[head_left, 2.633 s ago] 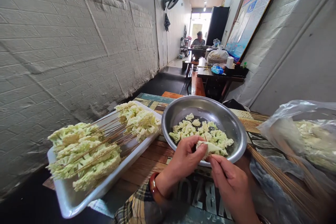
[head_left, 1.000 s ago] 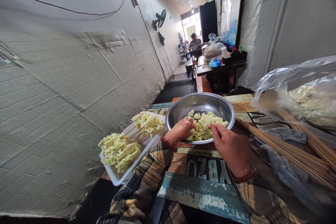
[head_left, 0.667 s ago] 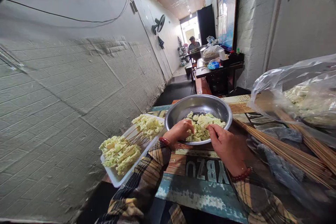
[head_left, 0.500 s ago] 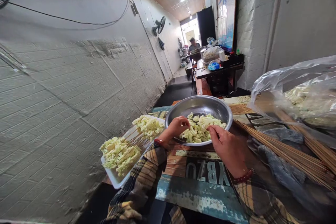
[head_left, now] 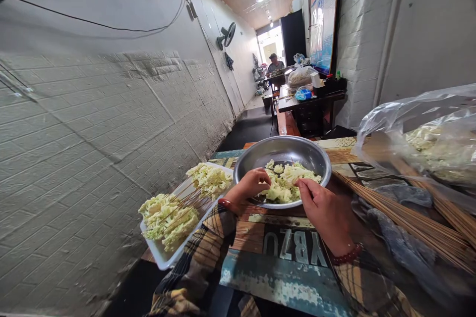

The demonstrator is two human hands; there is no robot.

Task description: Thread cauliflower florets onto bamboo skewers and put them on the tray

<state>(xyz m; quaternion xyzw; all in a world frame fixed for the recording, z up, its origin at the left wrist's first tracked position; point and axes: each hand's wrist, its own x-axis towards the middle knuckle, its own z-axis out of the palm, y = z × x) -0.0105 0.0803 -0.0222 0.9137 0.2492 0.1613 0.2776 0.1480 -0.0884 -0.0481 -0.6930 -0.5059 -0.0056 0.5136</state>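
A steel bowl (head_left: pixel 290 148) of loose cauliflower florets (head_left: pixel 288 182) stands on the wooden table. My left hand (head_left: pixel 251 185) reaches over the bowl's near rim, its fingers pinched on a floret in the pile. My right hand (head_left: pixel 322 205) rests at the rim beside it, fingers curled in a pinch; a thin bamboo skewer seems to run from them into the florets, but it is hard to make out. Left of the bowl, a white tray (head_left: pixel 159 255) holds cauliflower skewers (head_left: pixel 173 210) in two heaps.
A bundle of bare bamboo skewers (head_left: pixel 401 218) lies to the right, under a clear plastic bag of cauliflower (head_left: pixel 431 143). A brick wall runs close along the left. Further tables (head_left: pixel 308 99) and a seated person (head_left: pixel 275 64) are far down the room.
Since 2.6 s ago the view has pulled back and both hands have come down from holding a floret to the bowl's pile. In the last half second my left hand shifted slightly.
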